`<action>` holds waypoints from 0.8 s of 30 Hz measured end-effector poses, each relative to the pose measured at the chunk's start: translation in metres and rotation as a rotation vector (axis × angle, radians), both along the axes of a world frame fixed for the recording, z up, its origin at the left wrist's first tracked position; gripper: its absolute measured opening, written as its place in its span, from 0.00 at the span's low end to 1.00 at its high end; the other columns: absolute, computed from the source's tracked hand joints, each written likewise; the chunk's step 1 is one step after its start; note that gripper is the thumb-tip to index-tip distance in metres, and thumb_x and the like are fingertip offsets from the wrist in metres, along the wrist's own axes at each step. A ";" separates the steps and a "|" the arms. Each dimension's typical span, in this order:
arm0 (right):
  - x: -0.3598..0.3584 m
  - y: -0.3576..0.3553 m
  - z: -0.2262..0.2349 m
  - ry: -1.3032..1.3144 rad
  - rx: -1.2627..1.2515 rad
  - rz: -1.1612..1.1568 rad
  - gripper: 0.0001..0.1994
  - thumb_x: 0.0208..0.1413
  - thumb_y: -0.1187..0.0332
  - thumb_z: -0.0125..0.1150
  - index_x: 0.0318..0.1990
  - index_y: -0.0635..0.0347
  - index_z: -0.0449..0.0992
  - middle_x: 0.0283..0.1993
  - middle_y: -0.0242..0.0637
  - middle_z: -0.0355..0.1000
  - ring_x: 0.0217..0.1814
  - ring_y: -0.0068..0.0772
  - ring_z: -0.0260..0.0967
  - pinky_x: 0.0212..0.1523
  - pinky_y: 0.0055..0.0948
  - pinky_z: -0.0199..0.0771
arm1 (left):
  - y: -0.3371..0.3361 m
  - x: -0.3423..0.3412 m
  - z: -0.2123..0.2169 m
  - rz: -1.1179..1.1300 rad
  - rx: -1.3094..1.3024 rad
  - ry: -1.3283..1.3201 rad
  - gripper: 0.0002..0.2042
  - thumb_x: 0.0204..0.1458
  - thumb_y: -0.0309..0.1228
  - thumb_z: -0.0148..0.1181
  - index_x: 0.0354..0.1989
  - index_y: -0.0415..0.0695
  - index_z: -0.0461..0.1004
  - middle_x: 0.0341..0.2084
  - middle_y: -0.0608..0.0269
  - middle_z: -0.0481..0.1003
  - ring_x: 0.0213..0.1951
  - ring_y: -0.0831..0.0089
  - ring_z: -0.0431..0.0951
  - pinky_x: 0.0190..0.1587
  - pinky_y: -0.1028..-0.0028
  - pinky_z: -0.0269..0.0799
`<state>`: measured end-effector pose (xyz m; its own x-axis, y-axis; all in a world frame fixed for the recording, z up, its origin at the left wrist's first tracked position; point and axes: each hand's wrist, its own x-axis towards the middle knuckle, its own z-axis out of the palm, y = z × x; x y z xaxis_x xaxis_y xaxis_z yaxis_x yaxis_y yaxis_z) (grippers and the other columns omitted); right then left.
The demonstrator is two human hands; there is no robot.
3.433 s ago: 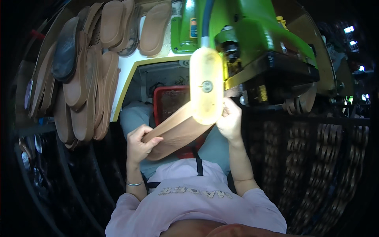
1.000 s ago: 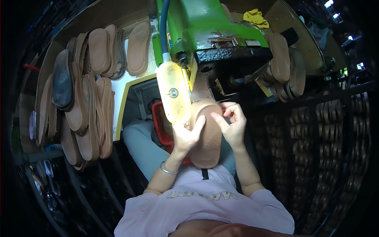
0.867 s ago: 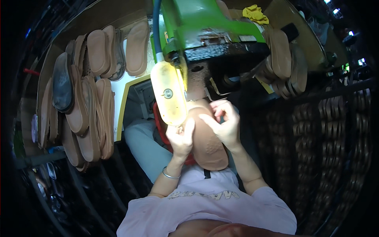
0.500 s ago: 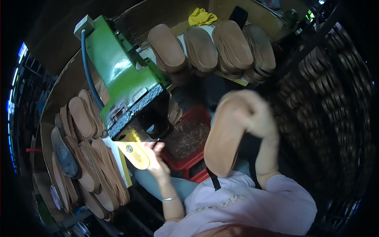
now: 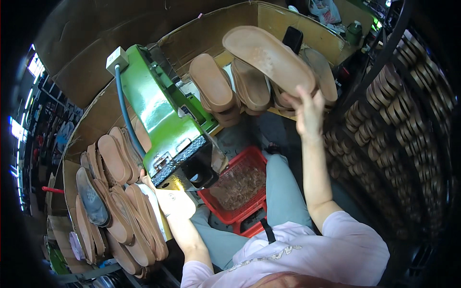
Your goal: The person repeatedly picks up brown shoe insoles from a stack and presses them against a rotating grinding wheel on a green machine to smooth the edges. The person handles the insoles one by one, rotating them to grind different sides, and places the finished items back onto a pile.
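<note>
My right hand [image 5: 309, 113] is at the near end of a tan shoe sole [image 5: 269, 60], fingers and thumb against its edge. This sole lies slantwise above the row of sole stacks at the back. My left forearm reaches up beneath the bright plate [image 5: 177, 204] of a green machine [image 5: 161, 103]. Most of my left hand [image 5: 147, 181] is hidden there; only a bit shows beside the soles on the left, so its grip is unclear. Close to it stand leaning tan soles [image 5: 144, 218] and one dark, shiny sole-shaped piece [image 5: 91, 197].
A red plastic basket [image 5: 261, 165] with scraps stands between my legs, below the machine. Cardboard walls [image 5: 288, 21] enclose the work surface. Behind the back stacks is a black phone-like object [image 5: 293, 39]. Racks full of soles [image 5: 394, 129] fill the right side.
My right hand has carried the sole from in front of my chest up and away to the back stacks. My left hand has moved left, under the plate. The view has shifted; the yellow cloth is covered.
</note>
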<state>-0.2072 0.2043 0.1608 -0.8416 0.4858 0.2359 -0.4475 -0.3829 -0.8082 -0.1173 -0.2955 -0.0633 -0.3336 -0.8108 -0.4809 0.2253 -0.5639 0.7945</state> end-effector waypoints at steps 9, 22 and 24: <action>-0.167 0.077 0.044 -0.040 0.480 -0.173 0.14 0.59 0.66 0.57 0.48 0.65 0.74 0.43 0.37 0.74 0.45 0.26 0.69 0.46 0.27 0.69 | 0.046 0.066 0.025 0.234 -0.299 0.096 0.21 0.53 0.32 0.59 0.51 0.31 0.67 0.47 0.46 0.71 0.46 0.58 0.75 0.50 0.64 0.75; -0.282 -0.025 -0.046 -0.166 1.764 0.018 0.20 0.57 0.59 0.52 0.48 0.66 0.73 0.48 0.55 0.72 0.48 0.49 0.71 0.47 0.39 0.71 | 0.129 0.132 0.129 -0.222 -0.431 0.331 0.14 0.46 0.21 0.56 0.44 0.33 0.73 0.41 0.52 0.75 0.45 0.61 0.76 0.53 0.65 0.71; -0.167 -0.051 -0.019 0.254 1.628 -0.004 0.16 0.58 0.63 0.50 0.47 0.64 0.74 0.43 0.56 0.73 0.44 0.50 0.73 0.42 0.39 0.73 | 0.128 0.142 0.112 -0.183 -0.192 0.329 0.18 0.44 0.16 0.56 0.47 0.36 0.71 0.42 0.55 0.74 0.46 0.62 0.75 0.52 0.67 0.71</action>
